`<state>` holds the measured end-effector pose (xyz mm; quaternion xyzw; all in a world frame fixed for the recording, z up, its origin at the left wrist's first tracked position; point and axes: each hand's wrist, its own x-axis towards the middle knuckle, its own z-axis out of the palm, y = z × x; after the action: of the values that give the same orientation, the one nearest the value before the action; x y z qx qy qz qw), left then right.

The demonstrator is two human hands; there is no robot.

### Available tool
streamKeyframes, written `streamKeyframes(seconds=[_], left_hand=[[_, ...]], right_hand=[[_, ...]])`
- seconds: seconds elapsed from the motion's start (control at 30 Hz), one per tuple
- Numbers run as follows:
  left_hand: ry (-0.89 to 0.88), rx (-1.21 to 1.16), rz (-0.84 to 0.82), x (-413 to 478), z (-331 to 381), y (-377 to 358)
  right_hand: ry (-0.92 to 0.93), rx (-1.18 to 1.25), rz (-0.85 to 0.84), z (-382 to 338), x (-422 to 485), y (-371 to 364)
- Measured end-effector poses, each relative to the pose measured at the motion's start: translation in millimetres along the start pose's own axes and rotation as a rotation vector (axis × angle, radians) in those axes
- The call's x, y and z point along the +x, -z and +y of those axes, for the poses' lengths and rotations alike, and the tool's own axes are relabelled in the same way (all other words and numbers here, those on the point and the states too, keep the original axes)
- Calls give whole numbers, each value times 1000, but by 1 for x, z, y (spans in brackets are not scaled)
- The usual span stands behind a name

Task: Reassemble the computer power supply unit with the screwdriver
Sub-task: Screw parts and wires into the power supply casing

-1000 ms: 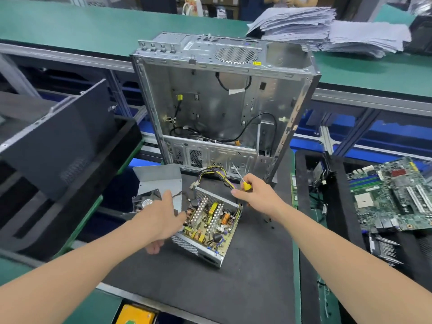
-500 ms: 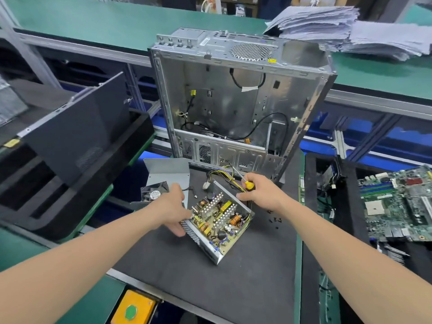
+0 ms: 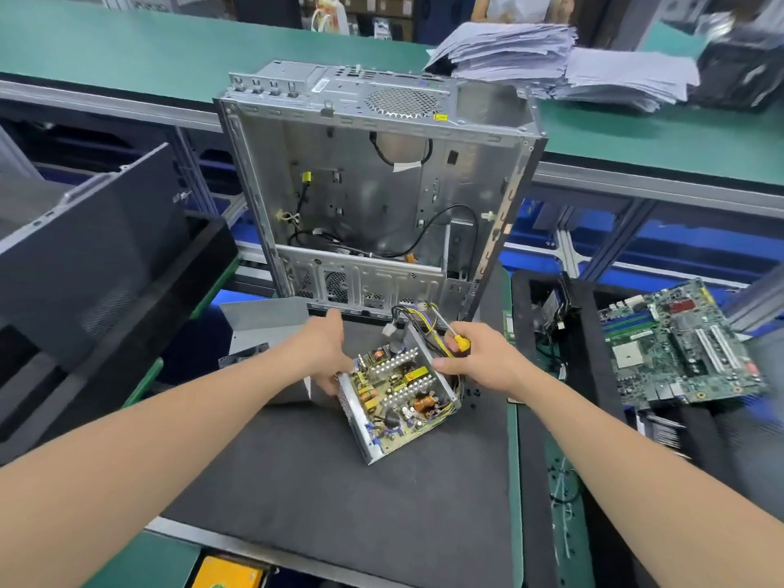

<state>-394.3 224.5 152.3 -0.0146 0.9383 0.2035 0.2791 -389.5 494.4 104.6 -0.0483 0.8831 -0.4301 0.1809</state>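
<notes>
- Head view shows the power supply unit (image 3: 399, 401) lying on the black mat (image 3: 339, 494). It sits nearer the mat's far edge than its near edge and is turned so that one corner points toward the near edge.
- Its top is off, with the circuit board, coils and heat sinks all bare, so the housing is not yet closed.
- The grey metal cover (image 3: 267, 328) lies by the mat's left edge, just beside the unit and partly hidden by the left arm. It is not fitted.
- The left hand (image 3: 326, 354) grips the unit's left wall, fingers curled down against it and thumb raised free.
- The right hand (image 3: 479, 358) has its fingers wrapped round the yellow-handled screwdriver (image 3: 460, 343), whose shaft points toward the far edge. Its thumb rests against the unit's right wall, and the tip is on no screw that I can see.
- The wire bundle (image 3: 420, 324) spills from the unit's far end toward the computer case (image 3: 382, 197), which stands open at the mat's far edge.
- Small dark specks (image 3: 471, 392) lie on the mat just right of the unit. They may be screws but are too small to tell.
- Reassembly looks to be at an early stage. The board sits in its base, though I cannot tell whether it is fastened. Tucking in the wires, seating the cover and driving the screws all seem left to do.
</notes>
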Motion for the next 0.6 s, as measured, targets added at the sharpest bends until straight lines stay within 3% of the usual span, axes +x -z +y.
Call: streamKeyframes(seconds=[0.17,0.33,0.6], left_hand=[[-64,131,-31,22,13,4],[-165,318,-77,44,19,9],[-365,353,-53,72,10,19]], right_hand=[[30,-121,85,2,-13,-1],[6,16,248,-1,-20,-5],[71,-37,149,-24,-18,-11]])
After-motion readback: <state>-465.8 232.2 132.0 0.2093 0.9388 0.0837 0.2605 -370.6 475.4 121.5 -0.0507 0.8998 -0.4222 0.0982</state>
